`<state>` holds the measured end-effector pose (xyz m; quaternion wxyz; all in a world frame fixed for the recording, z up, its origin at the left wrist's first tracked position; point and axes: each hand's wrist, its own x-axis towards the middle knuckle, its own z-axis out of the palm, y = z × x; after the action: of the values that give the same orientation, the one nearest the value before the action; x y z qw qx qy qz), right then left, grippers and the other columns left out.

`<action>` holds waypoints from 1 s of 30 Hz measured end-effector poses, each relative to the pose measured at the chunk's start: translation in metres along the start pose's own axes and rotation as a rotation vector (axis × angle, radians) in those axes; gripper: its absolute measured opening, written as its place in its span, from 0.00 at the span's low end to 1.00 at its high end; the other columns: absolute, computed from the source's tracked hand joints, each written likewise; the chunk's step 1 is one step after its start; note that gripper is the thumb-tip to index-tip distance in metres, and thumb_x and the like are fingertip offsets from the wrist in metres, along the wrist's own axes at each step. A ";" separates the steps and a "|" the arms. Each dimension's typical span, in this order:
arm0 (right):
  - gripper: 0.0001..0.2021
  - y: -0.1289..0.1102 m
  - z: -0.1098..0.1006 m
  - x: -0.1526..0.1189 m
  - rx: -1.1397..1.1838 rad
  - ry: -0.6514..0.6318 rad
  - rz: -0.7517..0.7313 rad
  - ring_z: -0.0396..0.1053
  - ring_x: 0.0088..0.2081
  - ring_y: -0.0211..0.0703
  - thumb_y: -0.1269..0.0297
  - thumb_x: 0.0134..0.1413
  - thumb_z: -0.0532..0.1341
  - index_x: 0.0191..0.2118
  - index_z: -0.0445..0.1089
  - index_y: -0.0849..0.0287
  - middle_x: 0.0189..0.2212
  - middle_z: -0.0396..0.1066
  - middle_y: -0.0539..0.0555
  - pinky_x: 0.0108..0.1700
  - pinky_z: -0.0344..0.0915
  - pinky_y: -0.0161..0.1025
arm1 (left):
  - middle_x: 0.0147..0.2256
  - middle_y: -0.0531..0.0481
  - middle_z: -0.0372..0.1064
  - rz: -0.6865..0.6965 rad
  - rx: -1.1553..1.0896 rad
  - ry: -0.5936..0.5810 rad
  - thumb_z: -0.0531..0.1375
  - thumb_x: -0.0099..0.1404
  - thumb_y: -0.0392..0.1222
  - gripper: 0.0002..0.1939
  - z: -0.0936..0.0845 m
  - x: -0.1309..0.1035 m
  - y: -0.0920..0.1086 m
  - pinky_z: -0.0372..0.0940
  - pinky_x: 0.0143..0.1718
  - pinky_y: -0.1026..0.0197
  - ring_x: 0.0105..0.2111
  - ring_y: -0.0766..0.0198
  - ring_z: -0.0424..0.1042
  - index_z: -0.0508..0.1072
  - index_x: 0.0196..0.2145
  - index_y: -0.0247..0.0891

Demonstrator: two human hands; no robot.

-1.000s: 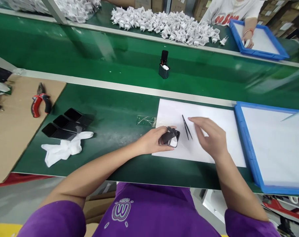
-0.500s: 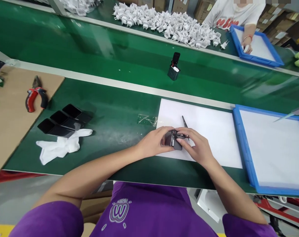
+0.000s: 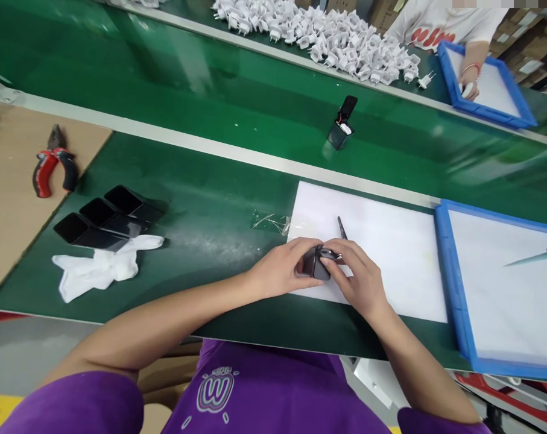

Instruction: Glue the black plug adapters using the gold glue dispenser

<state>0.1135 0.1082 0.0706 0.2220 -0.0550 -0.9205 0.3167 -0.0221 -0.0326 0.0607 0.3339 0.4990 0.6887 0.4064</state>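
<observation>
Over the left part of a white sheet (image 3: 391, 259), my left hand (image 3: 282, 268) grips a small black housing (image 3: 316, 266) from its left side. My right hand (image 3: 359, 274) pinches a small dark, shiny part (image 3: 330, 254) at the housing's upper right. The two pieces touch, and fingers cover some of both. Dark tweezers (image 3: 341, 227) lie on the sheet just beyond my right hand, partly hidden by it. Three black open-ended cases (image 3: 94, 211) stand in a row at the left, beside a white cloth or glove (image 3: 99, 271).
Red-handled pliers (image 3: 53, 163) lie on cardboard (image 3: 11, 199) at the far left. A blue-rimmed tray (image 3: 458, 289) stands at the right. Clear tape scraps (image 3: 271, 222) are near the sheet. Behind the green divider, a person's hand (image 3: 470, 84) is over another tray, near many white plugs (image 3: 309, 33).
The view has shifted a little. The black housing looks more closed, with less of its inside showing, and my right fingers have come closer over its top.
</observation>
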 end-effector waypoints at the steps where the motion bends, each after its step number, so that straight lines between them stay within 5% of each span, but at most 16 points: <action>1: 0.12 0.001 0.001 0.001 0.003 -0.001 -0.003 0.70 0.44 0.44 0.71 0.59 0.58 0.48 0.66 0.56 0.43 0.69 0.58 0.42 0.74 0.42 | 0.42 0.47 0.67 0.002 0.001 -0.003 0.65 0.57 0.52 0.33 0.000 0.000 0.000 0.68 0.35 0.59 0.29 0.65 0.69 0.60 0.56 0.41; 11: 0.12 0.001 0.002 0.000 -0.040 0.003 -0.009 0.70 0.44 0.45 0.70 0.59 0.58 0.49 0.66 0.56 0.43 0.69 0.59 0.40 0.75 0.42 | 0.42 0.46 0.68 -0.013 -0.064 -0.024 0.65 0.56 0.51 0.33 -0.001 0.000 0.000 0.68 0.33 0.60 0.27 0.67 0.69 0.60 0.56 0.40; 18: 0.10 -0.002 0.003 0.005 -0.030 -0.005 0.007 0.71 0.41 0.45 0.67 0.61 0.56 0.47 0.68 0.54 0.42 0.68 0.58 0.37 0.76 0.42 | 0.28 0.53 0.70 -0.137 -0.431 -0.167 0.59 0.63 0.47 0.25 -0.009 0.001 0.008 0.70 0.25 0.64 0.24 0.64 0.75 0.58 0.55 0.39; 30: 0.09 0.011 0.010 0.003 0.171 0.018 0.102 0.68 0.44 0.44 0.63 0.59 0.58 0.45 0.67 0.54 0.39 0.64 0.56 0.35 0.74 0.38 | 0.21 0.59 0.66 -0.184 -0.441 -0.100 0.59 0.63 0.44 0.19 0.001 0.007 0.007 0.66 0.21 0.67 0.18 0.68 0.71 0.61 0.50 0.39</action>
<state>0.1064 0.1118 0.0582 0.2177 -0.0857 -0.8841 0.4045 -0.0205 -0.0245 0.0667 0.5042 0.3686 0.6084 0.4897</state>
